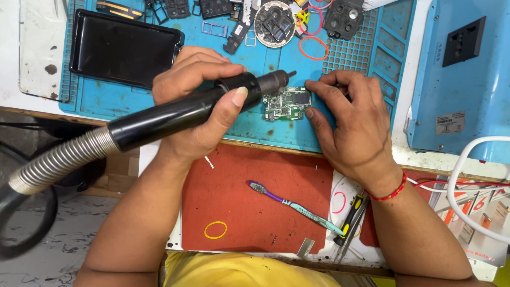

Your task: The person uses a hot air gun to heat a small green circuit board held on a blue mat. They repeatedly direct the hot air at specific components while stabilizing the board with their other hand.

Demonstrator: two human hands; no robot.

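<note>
My left hand (197, 101) grips a black hot-air wand (175, 113) with a ribbed metal hose (58, 162). Its nozzle tip (284, 78) points over a small green circuit board (287, 103) lying on a blue work mat (249, 127). My right hand (350, 119) rests on the mat and pins the board's right edge with thumb and fingertips. A red thread band circles that wrist.
A black phone back cover (122, 49) lies at the mat's left. Phone parts, a round dish (274, 24) and red rubber bands (313, 48) sit at the top. A toothbrush (295, 206), screwdriver (350, 218) and yellow band (215, 229) lie on a red pad. A blue box (462, 79) stands right.
</note>
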